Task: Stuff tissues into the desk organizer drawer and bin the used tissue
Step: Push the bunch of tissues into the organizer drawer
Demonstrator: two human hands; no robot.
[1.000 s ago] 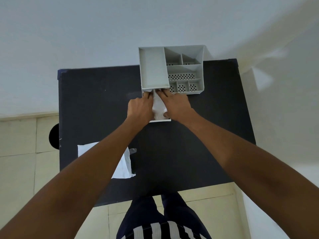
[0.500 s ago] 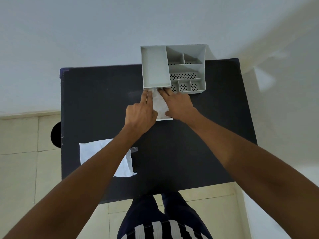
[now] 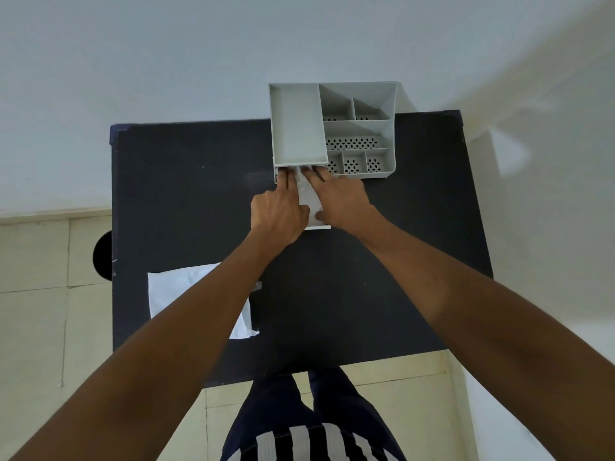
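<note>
The grey desk organizer sits at the far edge of the black table, and its little drawer is pulled out toward the person. A white tissue lies in the drawer, between the two hands. The left hand lies flat with its fingers stretched forward, pressing down near the mouth of the drawer. The right hand also has its fingers spread flat on the tissue, with its thumb at the near end. Neither hand is pinching anything; they push. The tissue looks very light and soft, so it should squash and fold easily, but it may spring back up or tear if tugged hard. Pressing with flat fingers in the middle seems a good way to tuck it in. The organizer looks like light plastic and could slide, so a gentle push is best. Another flat white tissue waits near the left front of the table, partly under the left arm. A dark round thing peeks out beside the table; I cannot tell if it is the bin.
</note>
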